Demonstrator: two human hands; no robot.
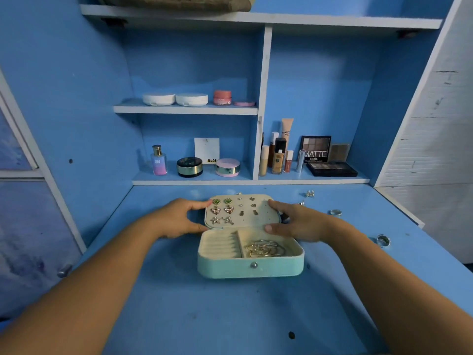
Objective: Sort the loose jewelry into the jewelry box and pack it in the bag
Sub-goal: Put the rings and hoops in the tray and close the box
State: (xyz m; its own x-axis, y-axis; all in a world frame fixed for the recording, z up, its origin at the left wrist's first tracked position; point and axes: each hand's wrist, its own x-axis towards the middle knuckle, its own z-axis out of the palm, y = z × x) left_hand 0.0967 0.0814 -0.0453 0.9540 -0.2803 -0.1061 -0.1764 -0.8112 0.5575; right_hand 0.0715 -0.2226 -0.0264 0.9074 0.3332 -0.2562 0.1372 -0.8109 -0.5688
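Lying crosswise, the open jewelry box (230,268) hinges rearward.

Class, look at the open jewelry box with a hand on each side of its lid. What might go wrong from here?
1. The left hand and right hand grip the lid; closing it now may leave out a ring, a second ring and the earrings lying on the desk.
2. The gold hoops lie heaped in the right compartment and might tangle or catch under the lid.
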